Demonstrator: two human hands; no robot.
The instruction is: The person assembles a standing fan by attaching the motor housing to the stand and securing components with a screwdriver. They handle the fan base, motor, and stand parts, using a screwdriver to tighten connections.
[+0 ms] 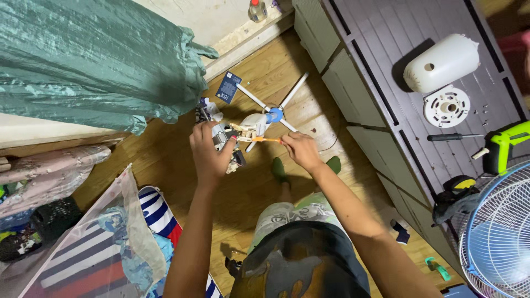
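We grip the fan motor assembly (234,138) in our left hand (208,150), fingers wrapped around its metal body, held in the air above the wooden floor (165,160). Our right hand (301,150) pinches the orange-handled screwdriver (264,140), tip pointing left into the motor. The white fan base cross (274,110) lies just beyond the fingers.

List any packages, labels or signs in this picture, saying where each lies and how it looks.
Dark blue rectangular card: flat on the wooden floor beside the teal curtain, small pale print, too small to make out.
Clear plastic bottle: at the top edge by the wall, red cap, pale label band.
No screens or signs show.
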